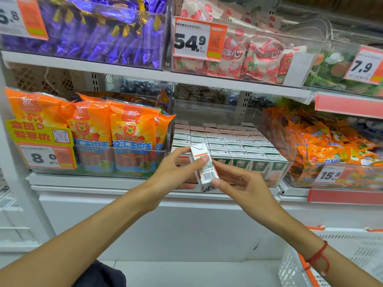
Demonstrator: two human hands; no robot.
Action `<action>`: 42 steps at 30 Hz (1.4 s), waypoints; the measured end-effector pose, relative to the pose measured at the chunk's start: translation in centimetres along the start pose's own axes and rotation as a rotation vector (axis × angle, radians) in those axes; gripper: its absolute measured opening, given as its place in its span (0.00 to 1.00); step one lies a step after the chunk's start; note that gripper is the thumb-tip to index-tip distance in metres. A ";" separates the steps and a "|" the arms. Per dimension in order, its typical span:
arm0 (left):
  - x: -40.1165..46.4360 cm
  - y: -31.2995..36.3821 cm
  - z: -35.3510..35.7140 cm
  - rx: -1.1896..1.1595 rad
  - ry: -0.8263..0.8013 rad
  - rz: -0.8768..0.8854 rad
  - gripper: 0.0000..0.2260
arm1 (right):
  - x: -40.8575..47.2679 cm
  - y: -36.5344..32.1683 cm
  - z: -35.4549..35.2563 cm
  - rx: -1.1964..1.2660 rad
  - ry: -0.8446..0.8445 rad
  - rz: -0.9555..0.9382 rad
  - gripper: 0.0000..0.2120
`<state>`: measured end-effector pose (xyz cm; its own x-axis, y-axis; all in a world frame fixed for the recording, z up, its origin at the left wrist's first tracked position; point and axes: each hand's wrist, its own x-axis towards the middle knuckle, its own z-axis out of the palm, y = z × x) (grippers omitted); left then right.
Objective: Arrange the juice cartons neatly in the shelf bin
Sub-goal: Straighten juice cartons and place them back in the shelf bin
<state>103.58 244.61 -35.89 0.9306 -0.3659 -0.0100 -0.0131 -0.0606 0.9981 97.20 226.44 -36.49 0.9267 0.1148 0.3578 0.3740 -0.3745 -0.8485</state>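
The white shelf (128, 181) runs across the view at chest height and carries three clear bins side by side. The middle one, the clear shelf bin (278, 172), holds the juice cartons (228, 141): small white boxes packed upright in tight rows, their folded tops forming a near-level grid, with green-and-white "100%" fronts showing through the bin's front wall. The back of this bin, behind the last rows, is unfilled.

To the left stands a bin of orange sausage packs (116, 131) printed with a lion, upright and leaning together, with a price tag (44, 157) reading 8 on its front. To the right a bin holds a loose heap of orange snack packets (331, 146) behind a 15.5 tag (329, 175). On the shelf above sit purple-wrapped sweets (99, 34), lychee-printed bags (255, 56) behind a 54.9 tag (196, 40), and green packets (339, 73) with a 7.9 tag (364, 66).

A white basket (298, 266) with orange trim sits low at the right.

In front of the middle bin's front left corner, both hands grasp a single carton (204, 166), tilted, barcode side towards the camera. The left hand (174, 172) wraps it from the left, thumb on its face; the right hand (240, 183) pinches its lower right edge. A red string bracelet (318, 257) circles the right wrist.
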 end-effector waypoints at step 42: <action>-0.2 0.7 -0.8 -0.099 -0.167 -0.249 0.30 | 0.1 0.1 -0.7 -0.688 0.309 -0.413 0.25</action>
<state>103.69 245.35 -35.11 0.8278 -0.4988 -0.2567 0.2511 -0.0798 0.9647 97.31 225.81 -36.28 0.6322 0.1466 0.7608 0.4811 -0.8440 -0.2372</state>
